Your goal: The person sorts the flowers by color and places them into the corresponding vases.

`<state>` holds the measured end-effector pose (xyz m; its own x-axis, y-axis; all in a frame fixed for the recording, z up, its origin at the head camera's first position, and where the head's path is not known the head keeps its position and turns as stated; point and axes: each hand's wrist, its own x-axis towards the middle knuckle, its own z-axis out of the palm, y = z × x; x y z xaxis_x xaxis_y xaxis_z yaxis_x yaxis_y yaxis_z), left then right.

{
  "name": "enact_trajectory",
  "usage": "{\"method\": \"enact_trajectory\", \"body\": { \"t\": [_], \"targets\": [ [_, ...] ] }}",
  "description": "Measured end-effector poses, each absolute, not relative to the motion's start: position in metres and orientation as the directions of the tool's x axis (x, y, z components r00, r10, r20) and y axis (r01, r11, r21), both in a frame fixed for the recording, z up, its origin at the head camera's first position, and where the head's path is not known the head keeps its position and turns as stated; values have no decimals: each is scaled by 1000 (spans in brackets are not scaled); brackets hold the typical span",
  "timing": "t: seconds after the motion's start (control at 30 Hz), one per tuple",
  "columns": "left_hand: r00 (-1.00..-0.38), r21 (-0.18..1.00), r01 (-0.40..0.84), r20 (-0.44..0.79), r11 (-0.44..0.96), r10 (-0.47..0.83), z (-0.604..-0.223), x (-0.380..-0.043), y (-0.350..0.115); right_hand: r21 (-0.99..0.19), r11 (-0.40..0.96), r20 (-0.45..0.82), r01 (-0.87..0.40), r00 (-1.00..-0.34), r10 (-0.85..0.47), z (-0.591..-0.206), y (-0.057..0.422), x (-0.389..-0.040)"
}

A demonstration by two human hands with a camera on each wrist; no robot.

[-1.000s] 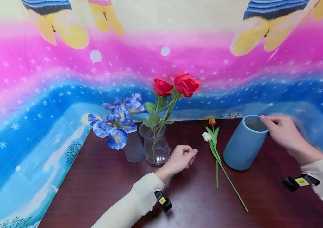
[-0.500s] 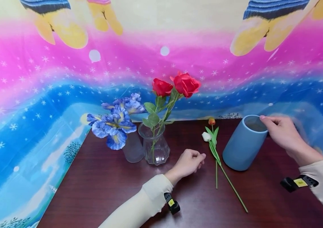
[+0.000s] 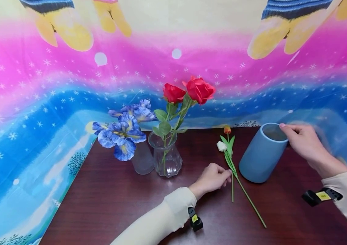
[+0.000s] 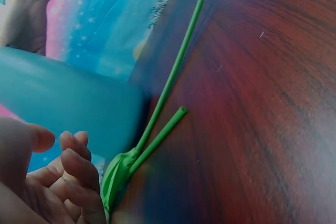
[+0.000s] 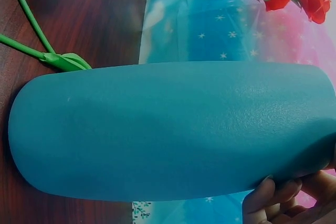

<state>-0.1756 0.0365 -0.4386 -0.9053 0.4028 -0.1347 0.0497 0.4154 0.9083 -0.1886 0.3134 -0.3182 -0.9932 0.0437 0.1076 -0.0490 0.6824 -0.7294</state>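
My right hand pinches the rim of a tall blue vase, thumb at its mouth; in the right wrist view, curled fingers lie against its outer side. The vase rests on the table. Beside it lie a white tulip and an orange tulip, their green stems pointing towards me. My left hand is just left of the stems, fingers loosely bent. The left wrist view shows a gap between thumb and fingers, with nothing held and the green leaves close by.
Left of the hands stands a clear glass vase with red roses. Behind its left side is a frosted vase with blue irises. A patterned cloth hangs behind the dark wooden table.
My left hand has moved right, from near the glass vase to beside the tulip stems. The right hand keeps its grip on the blue vase's rim without visible movement.
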Motion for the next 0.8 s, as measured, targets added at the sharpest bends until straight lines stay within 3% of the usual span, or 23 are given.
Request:
{"method": "enact_trajectory", "body": {
  "t": [0.33,0.8],
  "targets": [
    [-910,827,34,-207,562,360,-441,-169,56,-729,683,102,-48,-994,38,-318,314,-189],
    [-944,669,91,-179,737,279,-447,-173,82,-733,678,117,-56,-992,45,-319,314,-189]
  ]
}}
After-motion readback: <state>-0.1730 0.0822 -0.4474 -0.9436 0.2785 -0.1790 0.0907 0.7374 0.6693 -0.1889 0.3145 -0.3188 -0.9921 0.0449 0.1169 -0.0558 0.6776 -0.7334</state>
